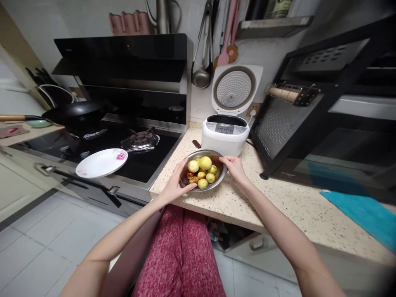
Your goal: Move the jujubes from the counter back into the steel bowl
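Observation:
A metal bowl (213,186) full of small round yellow-green fruits (205,163), some with red-brown patches, is between my hands at the counter's front edge. My left hand (175,186) is wrapped round its left side, thumb over the near rim. On the right, my right hand (232,166) pinches the rim between thumb and fingers. Just behind the bowl stands a white rice cooker (225,140) with its lid (235,88) raised. Whether the bowl rests on the counter or is lifted slightly, I cannot tell.
Left of the counter (173,165), a white flowered plate (102,163) lies at the gas stove's front edge. A black wok (76,113) stands on the far-left burner. To the right are a dark rack (272,123) and a blue cloth (359,212). A ladle (201,77) hangs behind.

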The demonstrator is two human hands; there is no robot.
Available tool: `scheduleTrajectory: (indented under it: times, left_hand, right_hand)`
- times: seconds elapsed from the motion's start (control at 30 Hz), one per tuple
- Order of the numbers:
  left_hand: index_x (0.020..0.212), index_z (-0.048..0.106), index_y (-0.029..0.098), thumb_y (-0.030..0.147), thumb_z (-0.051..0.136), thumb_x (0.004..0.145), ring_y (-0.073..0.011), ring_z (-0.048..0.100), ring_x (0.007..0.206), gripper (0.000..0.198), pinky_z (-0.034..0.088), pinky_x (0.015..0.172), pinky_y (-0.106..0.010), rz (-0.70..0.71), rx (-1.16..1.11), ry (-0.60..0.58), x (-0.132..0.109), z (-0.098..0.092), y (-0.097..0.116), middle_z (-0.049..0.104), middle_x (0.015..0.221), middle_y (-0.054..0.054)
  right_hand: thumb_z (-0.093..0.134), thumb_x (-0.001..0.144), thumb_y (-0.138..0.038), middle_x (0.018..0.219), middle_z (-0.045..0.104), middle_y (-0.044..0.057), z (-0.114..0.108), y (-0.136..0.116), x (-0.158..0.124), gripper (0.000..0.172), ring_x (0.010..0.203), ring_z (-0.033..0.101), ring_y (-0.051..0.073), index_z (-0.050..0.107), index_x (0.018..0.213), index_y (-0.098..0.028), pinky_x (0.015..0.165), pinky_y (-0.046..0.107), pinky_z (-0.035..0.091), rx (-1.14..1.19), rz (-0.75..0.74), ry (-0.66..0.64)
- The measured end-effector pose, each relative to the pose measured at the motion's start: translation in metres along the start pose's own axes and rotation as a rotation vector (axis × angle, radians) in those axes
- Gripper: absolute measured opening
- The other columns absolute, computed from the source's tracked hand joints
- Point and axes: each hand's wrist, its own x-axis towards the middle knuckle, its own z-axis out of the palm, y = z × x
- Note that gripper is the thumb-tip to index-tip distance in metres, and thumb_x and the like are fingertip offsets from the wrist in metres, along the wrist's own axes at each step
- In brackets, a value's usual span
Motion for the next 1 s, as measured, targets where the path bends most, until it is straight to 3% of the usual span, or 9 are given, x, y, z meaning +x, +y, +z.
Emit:
scheduleTrajectory:
  times: [0.5,0.73,1.0]
  left_hand:
    - [0.161,0.032,0.031,0.054,0.089,0.072,-0.0412,0.033,0.154,0.109,0.03,0.128,-0.062,-0.098,-0.124,0.088,0.02,0.0,-0.015,0.032,0.162,-0.016]
    - [0.158,0.038,0.027,0.053,0.09,0.069,-0.0423,0.038,0.149,0.106,0.031,0.125,-0.064,-0.161,-0.129,0.083,0.023,0.005,-0.026,0.037,0.156,-0.018]
    - [0.161,0.033,0.029,0.054,0.088,0.071,-0.0399,0.039,0.15,0.108,0.034,0.124,-0.059,-0.232,-0.086,0.075,0.023,0.007,-0.032,0.034,0.158,-0.017]
  right_hand:
    - [0.06,0.073,-0.034,0.04,0.039,-0.004,0.037,-0.068,0.03,0.034,0.04,0.032,0.008,0.043,0.045,-0.022,0.041,0.023,0.022,-0.244,-0.013,-0.124]
    - [0.058,0.074,-0.024,0.036,0.039,-0.004,0.037,-0.086,0.041,0.034,0.037,0.03,0.007,0.044,0.044,-0.021,0.04,0.023,0.02,-0.387,-0.012,-0.131]
    - [0.056,0.074,-0.022,0.034,0.037,-0.004,0.033,-0.103,0.051,0.034,0.035,0.031,0.006,0.043,0.043,-0.021,0.04,0.022,0.022,-0.537,-0.005,-0.127]
